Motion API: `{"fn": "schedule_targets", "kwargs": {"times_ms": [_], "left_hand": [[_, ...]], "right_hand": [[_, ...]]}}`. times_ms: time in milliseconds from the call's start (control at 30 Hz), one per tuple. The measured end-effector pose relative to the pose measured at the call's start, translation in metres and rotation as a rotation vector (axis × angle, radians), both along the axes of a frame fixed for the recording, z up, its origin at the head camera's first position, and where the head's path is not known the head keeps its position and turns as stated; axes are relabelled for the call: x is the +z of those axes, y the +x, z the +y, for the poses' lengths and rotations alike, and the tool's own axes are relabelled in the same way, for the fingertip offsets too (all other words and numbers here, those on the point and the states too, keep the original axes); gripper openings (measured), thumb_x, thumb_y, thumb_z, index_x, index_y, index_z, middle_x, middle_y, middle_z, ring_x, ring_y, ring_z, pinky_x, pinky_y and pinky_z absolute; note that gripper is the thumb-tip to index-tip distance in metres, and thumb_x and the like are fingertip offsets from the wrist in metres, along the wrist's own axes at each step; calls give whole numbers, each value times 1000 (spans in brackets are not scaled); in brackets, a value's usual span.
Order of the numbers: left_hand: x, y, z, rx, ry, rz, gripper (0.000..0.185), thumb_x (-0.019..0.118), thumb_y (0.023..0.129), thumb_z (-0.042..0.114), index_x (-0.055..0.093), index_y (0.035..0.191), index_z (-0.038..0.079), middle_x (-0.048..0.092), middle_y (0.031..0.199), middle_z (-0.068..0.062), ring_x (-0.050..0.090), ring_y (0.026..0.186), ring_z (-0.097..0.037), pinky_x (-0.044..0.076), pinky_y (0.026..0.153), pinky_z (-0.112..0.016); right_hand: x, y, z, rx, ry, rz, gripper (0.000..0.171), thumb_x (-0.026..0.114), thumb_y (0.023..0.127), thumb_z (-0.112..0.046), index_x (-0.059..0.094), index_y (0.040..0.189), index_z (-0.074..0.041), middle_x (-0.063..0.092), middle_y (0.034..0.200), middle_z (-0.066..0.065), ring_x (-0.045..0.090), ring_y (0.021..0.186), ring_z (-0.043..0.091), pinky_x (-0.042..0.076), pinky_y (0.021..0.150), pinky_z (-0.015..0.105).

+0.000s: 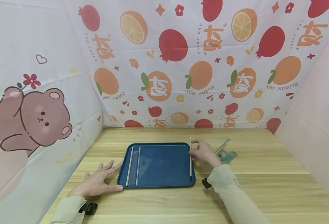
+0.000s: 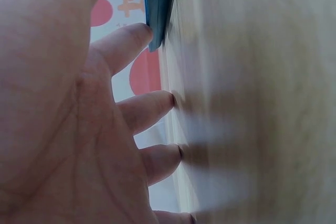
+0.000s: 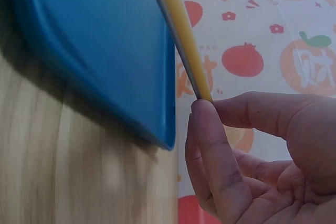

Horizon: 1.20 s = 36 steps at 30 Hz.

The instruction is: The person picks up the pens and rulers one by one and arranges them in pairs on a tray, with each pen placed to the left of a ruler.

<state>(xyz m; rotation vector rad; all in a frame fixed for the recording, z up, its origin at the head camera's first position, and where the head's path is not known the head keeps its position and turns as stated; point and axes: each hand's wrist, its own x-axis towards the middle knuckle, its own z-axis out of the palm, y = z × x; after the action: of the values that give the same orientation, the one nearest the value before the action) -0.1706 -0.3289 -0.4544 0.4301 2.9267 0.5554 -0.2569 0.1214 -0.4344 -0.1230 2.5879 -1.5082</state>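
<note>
A blue tray [image 1: 164, 168] lies on the wooden table. My right hand [image 1: 203, 153] pinches a yellow pencil [image 3: 181, 30] between thumb and fingertips, over the tray's right edge in the head view. My left hand [image 1: 98, 180] is spread at the tray's left side, its thumb and index fingertip touching the rim and other fingertips on the table. Inside the tray at the left are a yellowish pencil [image 1: 129, 168], a blue-green pencil [image 1: 138, 168], a clear ruler [image 1: 133, 166] and a clear set square [image 1: 145, 165].
To the right of the tray, partly behind my right hand, lie more pencils [image 1: 223, 145] and green see-through drawing pieces [image 1: 229, 156]. Printed cloth [image 1: 172, 77] hangs behind and beside the wooden table [image 1: 265, 174].
</note>
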Motion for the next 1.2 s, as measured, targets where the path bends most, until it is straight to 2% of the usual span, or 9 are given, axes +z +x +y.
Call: {"fn": "schedule_targets", "kwargs": {"times_ms": [267,467,1200], "left_hand": [[0,0,0,5,7,-11,104,81,83,71,41,167,26,27,172,-34,16,149,-77,10,93,-104],[0,1,0,3,-1,-4,103,80,83,71,41,167,25,28,171,-34,17,149,-77,11,93,-103],[2,3,1,5,15,-19,102,80,85,69,40,167,24,26,172,-35,14,151,-76,9,95,-103]], "right_hand": [[-2,-2,-21,5,-49,-11,58,71,98,3,51,153,5,69,90,14,74,73,17,68,71,35],[-3,-2,-34,9,-67,-7,57,71,98,4,52,152,5,67,89,13,73,71,16,67,70,34],[-8,-2,-85,100,15,-11,57,74,99,-2,53,152,-1,73,89,13,75,68,17,67,70,33]]}}
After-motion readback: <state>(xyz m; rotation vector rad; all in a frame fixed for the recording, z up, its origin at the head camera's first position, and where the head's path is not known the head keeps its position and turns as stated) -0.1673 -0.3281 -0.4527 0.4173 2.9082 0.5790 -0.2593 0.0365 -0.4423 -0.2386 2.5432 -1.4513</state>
